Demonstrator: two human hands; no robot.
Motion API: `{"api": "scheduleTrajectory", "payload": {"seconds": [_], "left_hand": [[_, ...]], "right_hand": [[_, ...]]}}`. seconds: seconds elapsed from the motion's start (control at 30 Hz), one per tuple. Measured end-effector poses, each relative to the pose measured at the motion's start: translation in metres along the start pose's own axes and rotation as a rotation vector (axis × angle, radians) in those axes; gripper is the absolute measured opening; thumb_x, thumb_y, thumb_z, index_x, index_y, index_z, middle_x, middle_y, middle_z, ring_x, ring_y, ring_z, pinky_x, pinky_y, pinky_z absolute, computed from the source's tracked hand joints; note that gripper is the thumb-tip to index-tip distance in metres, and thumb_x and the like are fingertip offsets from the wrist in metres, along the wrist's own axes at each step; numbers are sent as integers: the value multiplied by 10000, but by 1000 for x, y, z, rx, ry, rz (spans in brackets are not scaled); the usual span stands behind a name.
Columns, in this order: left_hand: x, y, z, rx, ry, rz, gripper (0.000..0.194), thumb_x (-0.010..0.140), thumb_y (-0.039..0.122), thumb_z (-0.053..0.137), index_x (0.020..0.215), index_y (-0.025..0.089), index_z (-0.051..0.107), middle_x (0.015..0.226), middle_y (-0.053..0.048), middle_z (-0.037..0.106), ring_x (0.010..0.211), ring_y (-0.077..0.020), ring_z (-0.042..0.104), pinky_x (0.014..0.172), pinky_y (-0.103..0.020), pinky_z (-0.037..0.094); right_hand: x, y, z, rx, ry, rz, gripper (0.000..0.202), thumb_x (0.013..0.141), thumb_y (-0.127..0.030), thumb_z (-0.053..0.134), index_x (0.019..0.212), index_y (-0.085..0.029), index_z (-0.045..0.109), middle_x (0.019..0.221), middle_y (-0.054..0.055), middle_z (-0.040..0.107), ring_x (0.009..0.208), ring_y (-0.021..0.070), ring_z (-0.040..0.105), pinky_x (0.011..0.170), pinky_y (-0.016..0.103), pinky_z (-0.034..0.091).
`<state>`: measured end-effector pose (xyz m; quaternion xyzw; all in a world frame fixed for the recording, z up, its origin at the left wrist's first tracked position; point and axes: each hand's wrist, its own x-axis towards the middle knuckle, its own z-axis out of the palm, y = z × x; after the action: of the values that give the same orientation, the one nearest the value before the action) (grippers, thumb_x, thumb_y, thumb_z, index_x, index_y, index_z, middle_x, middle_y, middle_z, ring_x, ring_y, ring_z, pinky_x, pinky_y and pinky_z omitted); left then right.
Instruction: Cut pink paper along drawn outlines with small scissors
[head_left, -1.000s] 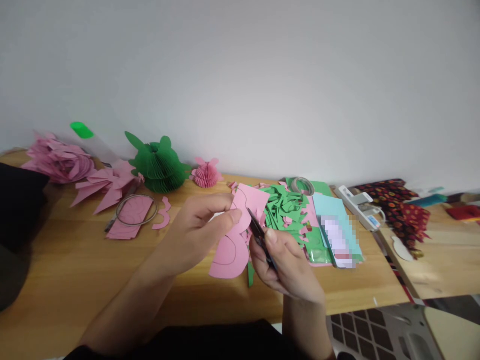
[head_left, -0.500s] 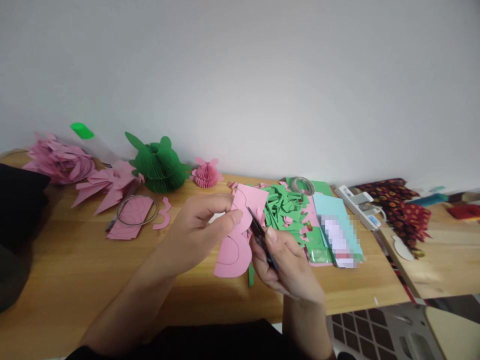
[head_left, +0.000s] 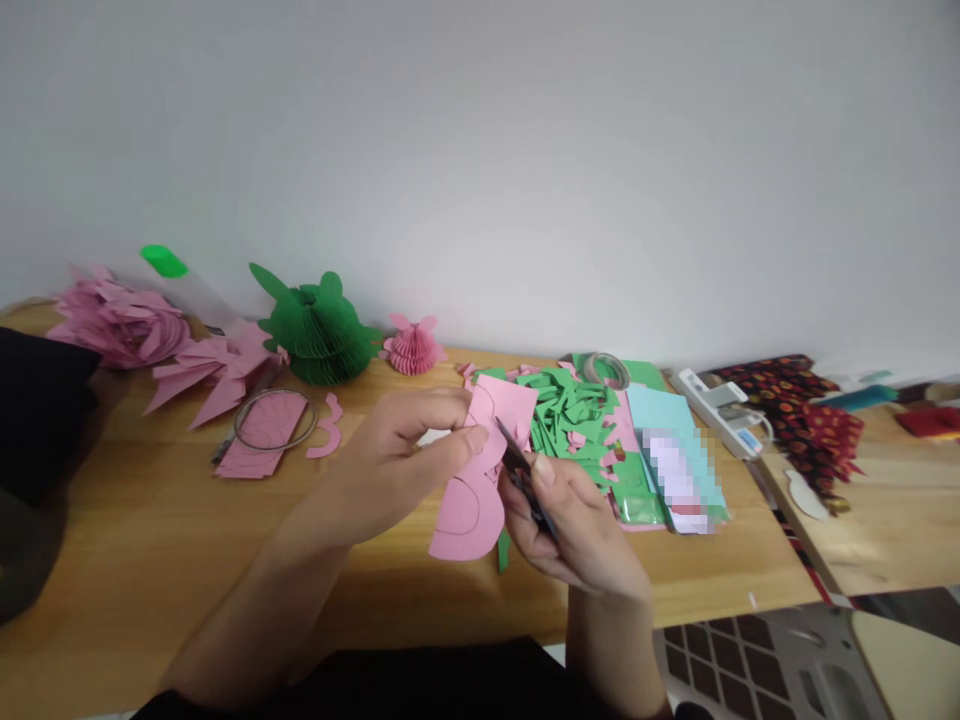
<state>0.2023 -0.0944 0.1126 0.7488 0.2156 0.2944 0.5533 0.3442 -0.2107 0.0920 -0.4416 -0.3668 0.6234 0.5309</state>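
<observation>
My left hand [head_left: 409, 460] pinches a sheet of pink paper [head_left: 469, 515] by its left side, thumb on top. Curved lines are drawn on the sheet, and its lower right edge is cut into a rounded lobe. In my right hand [head_left: 574, 520] is a pair of dark scissors [head_left: 517, 465], fingers wrapped round the handles. The blades point up and left, against the paper at the notch above the lobe. Behind the sheet lies a heap of green paper scraps [head_left: 566, 415] with some pink bits among them.
Along the wall stand a green honeycomb-paper figure [head_left: 319, 330], a small pink one [head_left: 414, 345] and pink folded paper [head_left: 124, 320]. A metal ring [head_left: 275, 447] lies on pink cut sheets at left. To the right are tape [head_left: 606, 371], light-blue paper [head_left: 667, 415] and a power strip [head_left: 724, 410].
The pink paper has tilted and dropped slightly at its lower end. Both hands stay in nearly the same place, with the scissors still at the paper.
</observation>
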Motion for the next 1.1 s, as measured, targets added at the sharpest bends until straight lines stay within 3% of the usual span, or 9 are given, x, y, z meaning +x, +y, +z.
{"api": "scheduleTrajectory", "payload": {"seconds": [0.2,1.1], "left_hand": [[1,-1,1,-20,2,-1,307,817,244,492,528,197,400,534,39,403,525,-106,368,470,-246,300],[2,-3,0,-213,-19,-62,340,792,237,506,504,194,330,527,51,309,479,-85,267,425,-236,242]], "right_hand": [[0,1,1,16,-10,-7,472,928,-612,449,681,-210,435,410,-127,309,288,21,126,263,152,78],[-1,0,-1,83,-49,-22,462,939,-572,474,670,-197,452,416,-119,319,290,14,126,259,152,56]]}}
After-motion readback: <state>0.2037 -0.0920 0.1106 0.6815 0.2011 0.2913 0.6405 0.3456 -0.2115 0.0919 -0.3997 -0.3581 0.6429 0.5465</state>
